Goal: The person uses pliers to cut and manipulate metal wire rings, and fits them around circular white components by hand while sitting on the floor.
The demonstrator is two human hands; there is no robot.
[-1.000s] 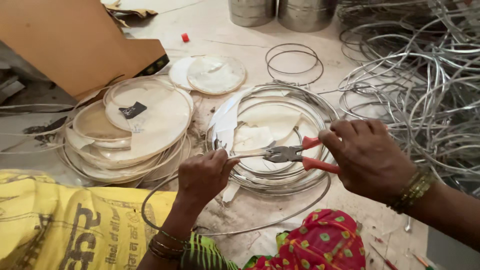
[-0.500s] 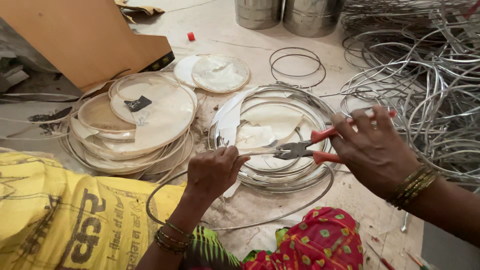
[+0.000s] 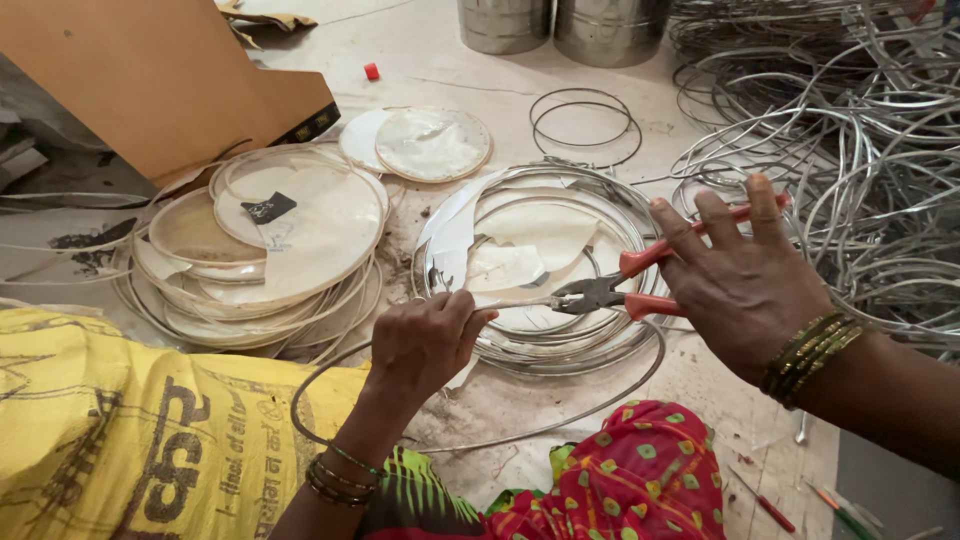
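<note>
Pliers clamped in my right hand may slip off the wire ring my left hand pinches.

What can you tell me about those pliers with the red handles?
The pliers with red-orange handles have a dark metal head and plastic-looking grips. The right hand wraps the handles, which are spread apart, and holds the tool roughly level with its nose pointing left. The nose meets a thin silvery wire that the left hand pinches at its other end. The tool is held above a stack of shiny metal rings on the floor.
</note>
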